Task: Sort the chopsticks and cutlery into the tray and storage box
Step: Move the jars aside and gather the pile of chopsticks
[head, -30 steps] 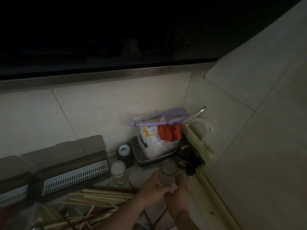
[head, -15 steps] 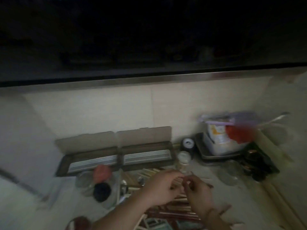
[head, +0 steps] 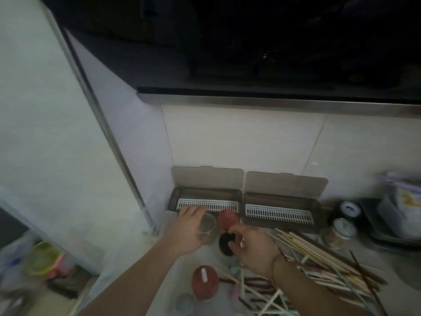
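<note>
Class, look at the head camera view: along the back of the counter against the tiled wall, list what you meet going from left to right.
Left storage box with its lid up → right storage box, also open → black-and-white round container → clear jar → metal tray holding a packet.

A red lid point(head: 204, 282) with a white label lies near, left of centre. A black can point(head: 346, 209) stands far right by the tiled wall point(head: 239, 137), a glass jar point(head: 339, 231) just nearer. Further right, a bag point(head: 405, 201) sits in a metal pan point(head: 373, 233). Blurred green and pink items point(head: 43, 261) lie low at the left.
</note>
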Available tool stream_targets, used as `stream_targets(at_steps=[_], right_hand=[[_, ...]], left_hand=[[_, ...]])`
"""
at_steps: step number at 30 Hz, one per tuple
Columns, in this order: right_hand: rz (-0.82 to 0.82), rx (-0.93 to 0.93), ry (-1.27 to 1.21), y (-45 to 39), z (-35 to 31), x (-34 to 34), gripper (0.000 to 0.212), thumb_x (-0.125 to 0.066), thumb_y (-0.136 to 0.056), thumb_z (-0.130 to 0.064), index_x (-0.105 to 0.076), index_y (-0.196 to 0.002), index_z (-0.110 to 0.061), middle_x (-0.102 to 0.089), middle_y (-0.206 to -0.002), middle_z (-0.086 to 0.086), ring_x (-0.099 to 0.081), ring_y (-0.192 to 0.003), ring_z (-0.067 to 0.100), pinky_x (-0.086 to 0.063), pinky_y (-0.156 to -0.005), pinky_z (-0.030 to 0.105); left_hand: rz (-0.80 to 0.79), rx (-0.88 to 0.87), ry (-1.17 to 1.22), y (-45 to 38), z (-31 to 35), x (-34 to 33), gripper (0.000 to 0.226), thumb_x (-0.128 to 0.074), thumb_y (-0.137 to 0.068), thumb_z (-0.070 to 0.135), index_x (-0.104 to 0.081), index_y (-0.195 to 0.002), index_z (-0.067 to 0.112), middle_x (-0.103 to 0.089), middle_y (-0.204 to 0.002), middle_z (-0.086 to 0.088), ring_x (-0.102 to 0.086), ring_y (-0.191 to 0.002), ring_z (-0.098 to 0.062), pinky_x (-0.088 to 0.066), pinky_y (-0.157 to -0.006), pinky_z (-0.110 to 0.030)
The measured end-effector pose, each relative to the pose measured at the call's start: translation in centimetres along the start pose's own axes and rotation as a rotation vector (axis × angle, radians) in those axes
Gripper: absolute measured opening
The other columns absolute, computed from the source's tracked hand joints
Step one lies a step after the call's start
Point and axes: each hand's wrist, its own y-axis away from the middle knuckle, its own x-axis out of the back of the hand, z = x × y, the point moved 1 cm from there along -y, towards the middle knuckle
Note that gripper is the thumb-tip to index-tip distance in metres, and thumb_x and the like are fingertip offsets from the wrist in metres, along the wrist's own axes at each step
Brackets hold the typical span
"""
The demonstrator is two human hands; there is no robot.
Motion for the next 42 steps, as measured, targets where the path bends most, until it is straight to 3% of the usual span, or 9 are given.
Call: stream_targets(at_steps=[8,15,22,27,31,33,35,38,42], right_hand=[[-0.134,-0.044,0.11,0.4,-1.1,0.8,0.045,-0.058,-0.086,-0.034,-0.049,-0.13,-0.028,-0.058,-0.124,0.003,-0.055,-0.109,0.022,-0.047,-0.091,0.031],[-0.1,-0.093,0.095,1.2,-1.1,0.9,0.052,-0.058,-0.086,-0.034,-0.042,-0.135,-0.031,-0.055,-0.127,0.001,-0.053,-0.113,0.022,-0.046,-0.092,0.03],[-0.036,-0.076,-0.009,2.0,0.0,0.7,0.051,-0.057,-0.083,-0.036,-0.044,-0.132,-0.037,-0.057,-0.123,-0.004,-0.056,-0.107,0.018,-0.045,-0.087,0.027],[0.103,-0.042,-0.107,2.6,0.3,2.1,0.053,-0.056,-0.079,-0.038,-0.044,-0.13,-0.038,-0.055,-0.126,-0.004,-0.056,-0.11,0.017,-0.048,-0.092,0.032],[0.28,-0.017,-0.221,3.4,-0.1,3.7,0.073,-0.067,-0.08,-0.036,-0.031,-0.143,-0.03,-0.04,-0.141,-0.007,-0.039,-0.127,0.008,-0.034,-0.107,0.021],[0.392,-0.019,-0.283,4.0,0.1,4.7,0.087,-0.072,-0.077,-0.043,-0.022,-0.147,-0.029,-0.03,-0.147,-0.009,-0.028,-0.134,0.003,-0.023,-0.108,0.011],[0.496,-0.04,-0.344,5.0,0.8,5.7,0.095,-0.074,-0.073,-0.05,-0.019,-0.147,-0.026,-0.029,-0.148,-0.008,-0.026,-0.136,0.002,-0.025,-0.109,0.014],[0.637,-0.097,-0.465,7.7,3.1,7.1,0.092,-0.075,-0.071,-0.045,-0.022,-0.145,-0.026,-0.043,-0.14,-0.007,-0.043,-0.128,0.006,-0.043,-0.103,0.03],[0.772,-0.269,-0.495,13.5,9.4,7.9,0.069,-0.076,-0.063,-0.038,-0.04,-0.123,-0.044,-0.06,-0.11,-0.02,-0.059,-0.101,-0.002,-0.051,-0.082,0.025]], left_hand=[[-0.065,-0.006,-0.105,-1.8,-1.0,-3.7,0.088,-0.061,-0.075,0.058,-0.022,-0.149,0.029,-0.034,-0.147,0.004,-0.029,-0.134,-0.022,-0.029,-0.105,-0.041],[0.104,0.042,0.084,-2.7,-2.2,-3.2,0.077,-0.059,-0.048,0.062,-0.063,-0.119,0.032,-0.067,-0.11,0.004,-0.064,-0.101,-0.023,-0.047,-0.087,-0.032],[0.111,0.172,0.311,-2.2,-1.1,-3.1,0.073,-0.08,-0.059,0.042,-0.059,-0.124,0.018,-0.055,-0.121,0.0,-0.057,-0.107,-0.019,-0.048,-0.085,-0.029],[0.362,0.258,0.468,-2.6,0.7,0.7,0.059,-0.087,-0.058,0.034,-0.064,-0.107,0.012,-0.052,-0.105,-0.004,-0.058,-0.095,-0.024,-0.048,-0.081,-0.032],[0.543,0.091,0.491,-2.7,5.3,5.6,0.061,-0.088,-0.056,0.032,-0.06,-0.107,0.014,-0.051,-0.102,-0.001,-0.054,-0.096,-0.019,-0.047,-0.085,-0.031],[0.565,-0.095,0.493,-2.6,9.1,8.0,0.061,-0.083,-0.054,0.035,-0.058,-0.107,0.016,-0.05,-0.102,0.002,-0.052,-0.095,-0.012,-0.043,-0.085,-0.021],[0.455,-0.266,0.493,-2.3,13.5,9.5,0.062,-0.079,-0.054,0.043,-0.055,-0.107,0.022,-0.048,-0.103,0.008,-0.05,-0.092,-0.003,-0.039,-0.081,-0.01],[0.194,-0.364,0.481,-1.9,19.9,8.7,0.069,-0.081,-0.052,0.051,-0.048,-0.11,0.033,-0.043,-0.106,0.022,-0.047,-0.096,0.006,-0.039,-0.08,-0.01],[0.072,-0.514,0.474,-2.3,27.0,3.6,0.073,-0.078,-0.059,0.06,-0.049,-0.121,0.035,-0.043,-0.117,0.023,-0.044,-0.107,0.006,-0.036,-0.089,-0.009]])
